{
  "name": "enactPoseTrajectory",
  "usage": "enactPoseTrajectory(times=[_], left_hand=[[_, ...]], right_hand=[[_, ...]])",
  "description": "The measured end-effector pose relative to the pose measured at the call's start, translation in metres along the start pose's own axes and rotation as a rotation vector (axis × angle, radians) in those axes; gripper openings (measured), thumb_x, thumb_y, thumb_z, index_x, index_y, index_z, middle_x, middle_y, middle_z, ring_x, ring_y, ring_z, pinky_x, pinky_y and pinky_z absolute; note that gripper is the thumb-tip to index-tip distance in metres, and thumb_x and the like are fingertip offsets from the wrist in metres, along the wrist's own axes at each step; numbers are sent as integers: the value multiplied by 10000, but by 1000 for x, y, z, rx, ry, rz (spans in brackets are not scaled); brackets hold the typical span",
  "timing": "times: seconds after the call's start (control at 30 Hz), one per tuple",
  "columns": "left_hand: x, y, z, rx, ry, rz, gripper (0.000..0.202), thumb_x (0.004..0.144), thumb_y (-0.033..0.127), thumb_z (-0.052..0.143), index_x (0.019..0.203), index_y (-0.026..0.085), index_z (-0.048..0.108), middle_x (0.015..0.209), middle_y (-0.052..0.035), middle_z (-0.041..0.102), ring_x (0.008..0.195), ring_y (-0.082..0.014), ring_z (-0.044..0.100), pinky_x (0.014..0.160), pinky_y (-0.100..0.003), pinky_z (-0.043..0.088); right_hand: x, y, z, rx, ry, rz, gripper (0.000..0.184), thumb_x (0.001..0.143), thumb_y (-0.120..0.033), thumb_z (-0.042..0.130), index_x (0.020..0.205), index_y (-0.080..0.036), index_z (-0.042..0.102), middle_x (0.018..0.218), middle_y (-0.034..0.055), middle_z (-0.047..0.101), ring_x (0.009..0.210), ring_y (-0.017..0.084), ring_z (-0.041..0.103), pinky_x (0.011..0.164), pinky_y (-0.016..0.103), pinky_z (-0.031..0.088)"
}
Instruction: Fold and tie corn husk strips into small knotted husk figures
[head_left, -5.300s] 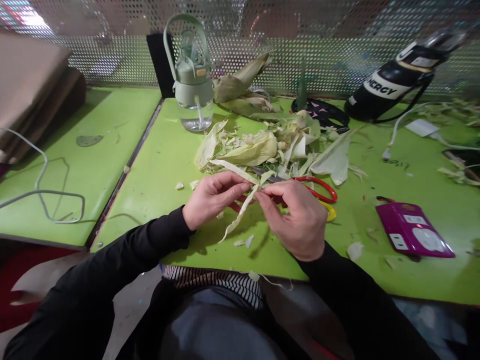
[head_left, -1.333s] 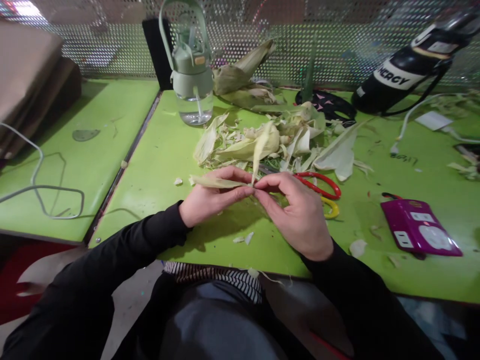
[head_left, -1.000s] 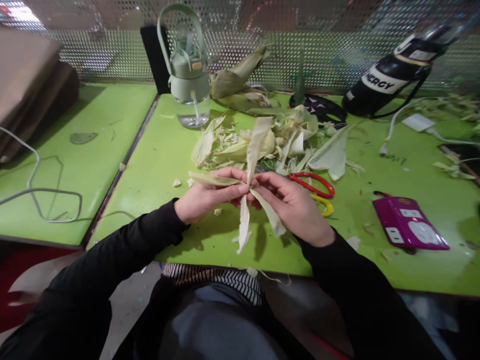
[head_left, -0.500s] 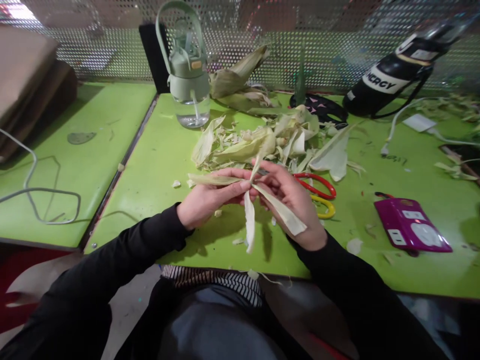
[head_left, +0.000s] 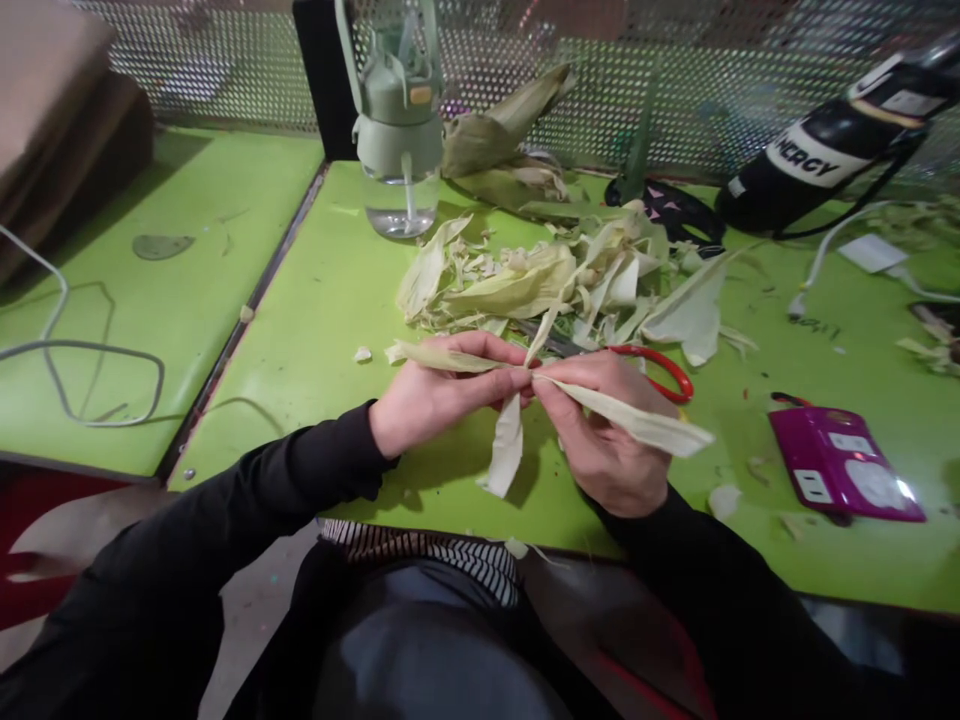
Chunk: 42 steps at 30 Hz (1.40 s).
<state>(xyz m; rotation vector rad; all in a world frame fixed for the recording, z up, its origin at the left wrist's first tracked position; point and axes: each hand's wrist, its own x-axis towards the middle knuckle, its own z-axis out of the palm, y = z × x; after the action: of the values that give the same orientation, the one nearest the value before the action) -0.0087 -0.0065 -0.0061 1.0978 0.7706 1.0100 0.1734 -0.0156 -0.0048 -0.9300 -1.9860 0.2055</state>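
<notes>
Husk strips [head_left: 630,418] — four, pinching hands [head_left: 420,405] [head_left: 619,465] — two

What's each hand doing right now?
Left hand: closed, pinching the crossed corn husk strips where they meet.
Right hand: closed, thumb and fingers pinching the strips at that same spot.

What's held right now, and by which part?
Pale husk strips, pinched by the left hand and right hand at the middle, where they meet.

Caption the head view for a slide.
Left hand and right hand pinch pale husk strips where they meet, above a green table.
</notes>
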Motion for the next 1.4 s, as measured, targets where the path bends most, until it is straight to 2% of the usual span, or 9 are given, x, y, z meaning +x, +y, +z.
enactPoseTrajectory(times=[0.17, 0.37, 0.57, 0.73, 0.83, 1.03, 1.17, 1.3, 1.4], left_hand=[[7, -5, -5, -142, -25, -98, 134, 829, 177, 749, 911, 118, 662, 787, -29, 737, 722, -112, 699, 719, -247, 574], [16, -2, -12, -285, -10, -269, 240, 910, 68, 524, 1092, 112, 673, 886, -79, 772, 792, -120, 734, 795, -256, 579], [18, -4, -13, -312, 8, -267, 135, 887, 133, 659, 1019, 108, 669, 855, -70, 760, 766, -123, 732, 823, -288, 581], [20, -6, -16, -274, 131, -311, 66, 925, 79, 601, 875, 118, 584, 748, -37, 728, 642, -88, 697, 711, -244, 562], [21, -6, -18, -234, 116, -342, 74, 925, 73, 595, 875, 123, 573, 748, -39, 726, 638, -94, 696, 691, -240, 548], [22, -14, -18, -312, 113, -272, 51, 906, 122, 634, 932, 129, 590, 752, -36, 726, 652, -108, 693, 688, -239, 534], [28, -16, -20, -431, 232, -242, 95, 885, 156, 670, 903, 127, 581, 679, -20, 693, 588, -97, 656, 659, -231, 531], [34, -17, -22, -496, 242, -261, 144, 856, 163, 710, 902, 120, 581, 687, -37, 692, 599, -115, 660, 659, -253, 536], [36, -19, -21, -518, 250, -249, 159, 849, 177, 725, 903, 114, 590, 697, -38, 690, 610, -113, 656, 676, -259, 536]], right_hand=[[1, 5, 3, -46, 21, -88, 82, 896, -181, 650, 932, -242, 690, 847, 15, 753, 762, 182, 705, 692, 334, 570], [12, 18, 8, 158, -69, 334, 158, 928, -337, 623, 852, -203, 656, 714, -1, 670, 592, 139, 592, 547, 277, 480], [10, 22, 15, 243, -108, 335, 174, 911, -367, 635, 880, -196, 646, 800, 15, 682, 695, 163, 628, 644, 305, 514], [35, 28, -18, 2, -441, 348, 215, 863, -277, 659, 1060, -192, 674, 941, 57, 741, 714, 188, 665, 657, 345, 543], [70, 33, -30, -110, -432, 395, 266, 904, -297, 582, 1132, -187, 665, 1051, 100, 726, 849, 227, 678, 764, 414, 569], [148, 76, 48, 214, -247, 553, 527, 738, -263, 765, 1222, -149, 592, 1251, 150, 657, 1117, 271, 633, 1062, 475, 472], [200, 107, 106, 339, -190, 566, 469, 890, -391, 611, 1317, -224, 514, 1392, 101, 603, 1275, 259, 568, 1086, 486, 457], [251, 120, 126, 485, -103, 499, 416, 979, -497, 480, 1291, -224, 503, 1447, 27, 563, 1330, 211, 497, 1114, 459, 422], [278, 124, 136, 598, -205, 543, 365, 953, -531, 514, 1111, -204, 556, 1246, 0, 662, 1202, 155, 559, 1077, 382, 438]])
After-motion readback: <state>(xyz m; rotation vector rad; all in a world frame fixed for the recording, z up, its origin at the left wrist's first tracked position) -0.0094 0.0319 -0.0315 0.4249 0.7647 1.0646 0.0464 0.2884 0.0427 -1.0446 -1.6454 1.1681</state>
